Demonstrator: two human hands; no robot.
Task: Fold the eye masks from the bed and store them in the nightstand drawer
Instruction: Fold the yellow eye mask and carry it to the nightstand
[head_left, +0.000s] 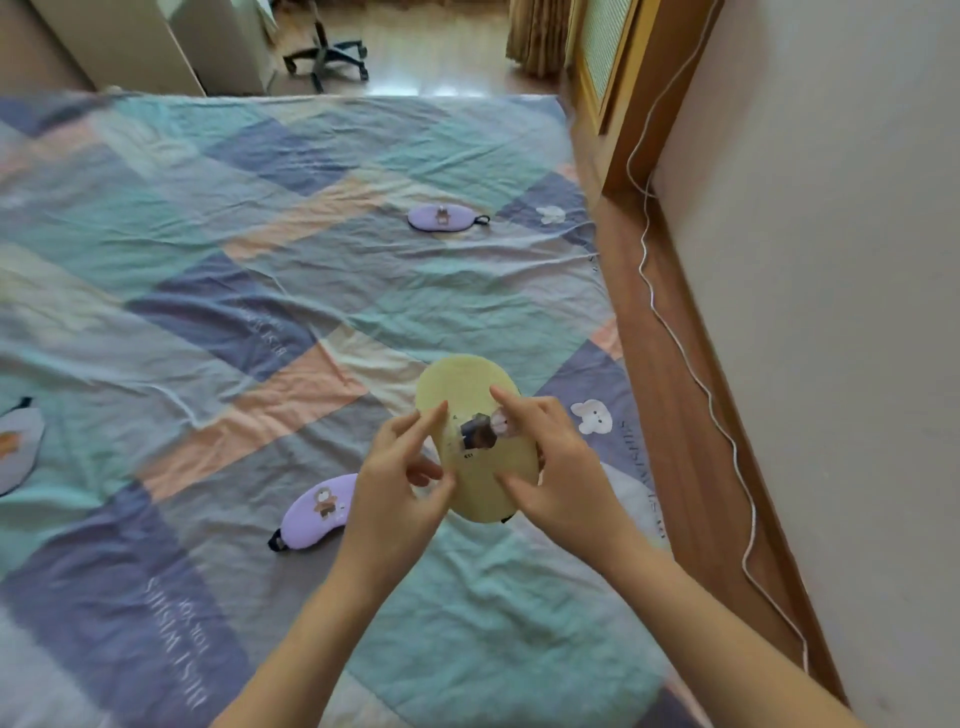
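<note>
Yellow eye mask (475, 415) is held above the patchwork quilt (260, 260) at 5 o'clock, left hand (400, 478) and right hand (556, 467) pinching its edges, fingers partly curled. Purple masks lie at 7 (317, 512) and 1 o'clock (441, 217).

A wide bed under a rumpled patchwork quilt of teal, slate-blue, peach and cream blocks (270, 291) fills most of the room, printed here and there with small white bears and pale lettering. Along its right side a glossy reddish-brown wooden floor (670, 364) meets a plain off-white wall (831, 260), where a thin white cord (675, 332) trails down. Beyond the foot stand a black wheeled office-chair base (327, 54), pale cabinets (150, 47) and a tan curtain (537, 34).
</note>
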